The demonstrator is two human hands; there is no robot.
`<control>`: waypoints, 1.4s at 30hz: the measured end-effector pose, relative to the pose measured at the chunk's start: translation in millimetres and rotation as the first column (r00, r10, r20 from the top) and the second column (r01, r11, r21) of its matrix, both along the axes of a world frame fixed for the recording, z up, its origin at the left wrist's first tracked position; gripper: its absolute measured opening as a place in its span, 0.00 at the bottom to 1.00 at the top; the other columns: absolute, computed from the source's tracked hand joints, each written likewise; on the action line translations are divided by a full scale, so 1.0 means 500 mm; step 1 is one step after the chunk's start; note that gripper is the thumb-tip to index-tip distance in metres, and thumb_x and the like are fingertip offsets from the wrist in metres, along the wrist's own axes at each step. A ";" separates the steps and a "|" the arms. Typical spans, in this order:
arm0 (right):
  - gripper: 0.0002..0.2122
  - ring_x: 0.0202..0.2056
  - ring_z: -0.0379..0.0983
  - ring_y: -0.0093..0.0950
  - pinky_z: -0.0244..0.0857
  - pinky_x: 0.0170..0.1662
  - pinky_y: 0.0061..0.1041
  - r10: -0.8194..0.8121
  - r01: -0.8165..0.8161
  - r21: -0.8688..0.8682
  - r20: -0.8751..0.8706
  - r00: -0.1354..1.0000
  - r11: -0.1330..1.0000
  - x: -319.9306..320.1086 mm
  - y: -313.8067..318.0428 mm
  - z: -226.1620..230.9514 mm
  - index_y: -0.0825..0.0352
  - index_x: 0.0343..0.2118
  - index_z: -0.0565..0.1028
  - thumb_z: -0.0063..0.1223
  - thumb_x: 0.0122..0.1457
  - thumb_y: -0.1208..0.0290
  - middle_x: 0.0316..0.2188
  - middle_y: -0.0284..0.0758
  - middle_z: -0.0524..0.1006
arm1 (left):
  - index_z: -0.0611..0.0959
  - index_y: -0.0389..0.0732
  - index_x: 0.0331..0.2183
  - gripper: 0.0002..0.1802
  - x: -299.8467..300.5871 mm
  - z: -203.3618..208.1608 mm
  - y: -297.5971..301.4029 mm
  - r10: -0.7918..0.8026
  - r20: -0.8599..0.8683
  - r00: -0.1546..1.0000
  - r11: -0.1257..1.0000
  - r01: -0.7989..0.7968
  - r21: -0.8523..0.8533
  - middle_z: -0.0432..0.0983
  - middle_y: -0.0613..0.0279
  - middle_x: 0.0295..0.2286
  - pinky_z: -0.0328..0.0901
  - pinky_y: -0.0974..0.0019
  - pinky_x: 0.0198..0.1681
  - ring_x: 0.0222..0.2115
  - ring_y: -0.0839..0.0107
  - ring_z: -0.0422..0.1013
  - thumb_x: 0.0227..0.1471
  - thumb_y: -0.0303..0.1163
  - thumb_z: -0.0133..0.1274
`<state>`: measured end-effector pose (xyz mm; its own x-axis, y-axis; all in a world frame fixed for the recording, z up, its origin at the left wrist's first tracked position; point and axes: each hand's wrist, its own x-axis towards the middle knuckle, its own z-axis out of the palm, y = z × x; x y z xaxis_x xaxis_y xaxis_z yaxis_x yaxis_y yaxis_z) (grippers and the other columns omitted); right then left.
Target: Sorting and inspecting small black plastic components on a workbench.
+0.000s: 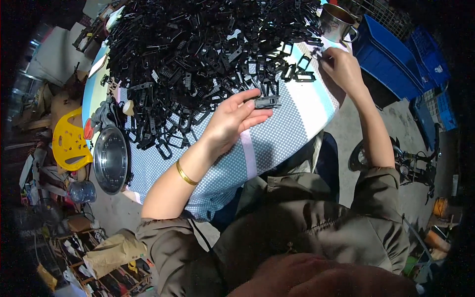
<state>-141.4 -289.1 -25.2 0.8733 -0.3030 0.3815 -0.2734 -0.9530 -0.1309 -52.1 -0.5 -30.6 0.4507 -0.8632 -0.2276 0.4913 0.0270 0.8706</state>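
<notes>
My left hand (228,120), with a gold bangle (185,174) on its wrist, pinches a small black buckle-like plastic piece (267,102) between thumb and fingers above the tablecloth. Farther right, my right hand (345,72) is closed at the table's edge, just below a shiny metal mug (336,22). Its fingertips are pressed together; whatever lies between them is too small to make out. A large heap of similar black plastic pieces (193,54) spreads over the far half of the table. Several loose black frames (303,69) lie between my two hands.
The table wears a patterned cloth (208,171). On its left edge sits a round metal pan (111,161), beside a yellow plastic stool (71,141). Blue crates (388,59) stand to the right of the table. A paper sack (116,255) rests on a rack at lower left.
</notes>
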 end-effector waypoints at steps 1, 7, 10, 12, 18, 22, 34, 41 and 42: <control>0.12 0.31 0.73 0.33 0.67 0.35 0.26 0.001 -0.012 0.086 0.120 0.993 0.996 0.002 0.009 0.001 0.70 0.34 0.73 0.54 0.45 0.74 0.30 0.41 0.75 | 0.56 0.25 0.50 0.23 0.001 0.001 0.002 0.020 -0.017 1.000 1.000 -0.020 -0.007 0.68 0.40 0.38 0.67 0.70 0.44 0.40 0.61 0.70 0.55 0.26 0.38; 0.13 0.35 0.72 0.29 0.67 0.37 0.24 0.543 -0.613 0.384 0.285 0.790 0.690 -0.021 0.160 0.051 0.71 0.36 0.73 0.54 0.43 0.78 0.33 0.39 0.74 | 0.57 0.25 0.49 0.23 0.000 -0.002 0.006 0.052 -0.039 0.998 0.996 -0.055 -0.074 0.68 0.43 0.37 0.64 0.68 0.46 0.41 0.62 0.68 0.55 0.28 0.38; 0.14 0.35 0.71 0.34 0.66 0.37 0.27 0.652 -0.713 0.214 0.293 0.699 0.668 -0.019 0.203 0.046 0.71 0.34 0.73 0.56 0.40 0.79 0.32 0.40 0.73 | 0.57 0.25 0.49 0.24 -0.002 0.000 0.007 0.049 -0.023 0.999 0.996 -0.051 -0.079 0.68 0.44 0.38 0.64 0.68 0.47 0.40 0.64 0.69 0.55 0.29 0.38; 0.15 0.35 0.70 0.36 0.66 0.37 0.29 0.653 -0.699 0.214 0.251 0.715 0.682 -0.023 0.213 0.049 0.70 0.34 0.73 0.57 0.39 0.79 0.32 0.41 0.72 | 0.59 0.26 0.49 0.22 -0.003 -0.008 0.002 0.053 -0.036 0.998 0.994 -0.056 -0.095 0.69 0.46 0.37 0.65 0.69 0.46 0.39 0.65 0.70 0.55 0.28 0.38; 0.18 0.33 0.69 0.36 0.66 0.34 0.29 0.660 -0.691 0.061 0.247 0.710 0.720 -0.027 0.239 0.054 0.72 0.36 0.71 0.57 0.36 0.82 0.32 0.41 0.71 | 0.61 0.28 0.48 0.20 -0.006 -0.009 0.008 0.065 0.022 0.998 0.994 -0.063 -0.093 0.70 0.50 0.35 0.66 0.73 0.43 0.36 0.70 0.71 0.55 0.26 0.38; 0.19 0.32 0.69 0.36 0.65 0.33 0.29 0.676 -0.697 -0.004 0.247 0.694 0.717 -0.031 0.250 0.055 0.73 0.35 0.71 0.56 0.34 0.83 0.32 0.41 0.71 | 0.61 0.28 0.48 0.20 -0.010 -0.011 0.007 0.091 0.070 0.993 0.993 -0.085 -0.083 0.70 0.52 0.36 0.66 0.74 0.43 0.35 0.72 0.71 0.54 0.26 0.38; 0.17 0.31 0.70 0.34 0.66 0.34 0.28 0.696 -0.703 -0.089 0.267 0.666 0.706 -0.030 0.247 0.044 0.72 0.34 0.71 0.56 0.37 0.81 0.31 0.39 0.73 | 0.64 0.28 0.48 0.20 -0.017 -0.002 0.004 0.137 0.269 0.953 0.991 -0.132 -0.039 0.72 0.57 0.34 0.67 0.79 0.38 0.31 0.79 0.70 0.52 0.24 0.42; 0.16 0.34 0.71 0.30 0.66 0.37 0.26 0.613 -0.702 0.449 0.352 0.707 0.552 -0.010 0.225 0.014 0.72 0.37 0.73 0.59 0.40 0.79 0.31 0.38 0.74 | 0.64 0.26 0.47 0.22 -0.018 0.001 0.008 0.097 0.256 0.962 0.994 -0.083 -0.067 0.72 0.60 0.32 0.64 0.81 0.35 0.32 0.80 0.68 0.49 0.22 0.46; 0.17 0.34 0.71 0.26 0.66 0.37 0.24 0.522 -0.551 0.742 0.320 0.791 0.381 -0.010 0.224 0.013 0.72 0.38 0.73 0.60 0.41 0.79 0.30 0.36 0.75 | 0.64 0.26 0.47 0.22 -0.019 0.007 0.008 0.099 0.258 0.961 0.993 -0.078 -0.091 0.71 0.60 0.33 0.64 0.80 0.36 0.33 0.80 0.68 0.49 0.21 0.46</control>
<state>-146.4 -177.2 -18.7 0.9591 0.0489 0.2788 0.2741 -0.4058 -0.8719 -61.4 3.6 -27.2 0.5609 -0.8276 -0.0243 0.2394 0.1341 0.9616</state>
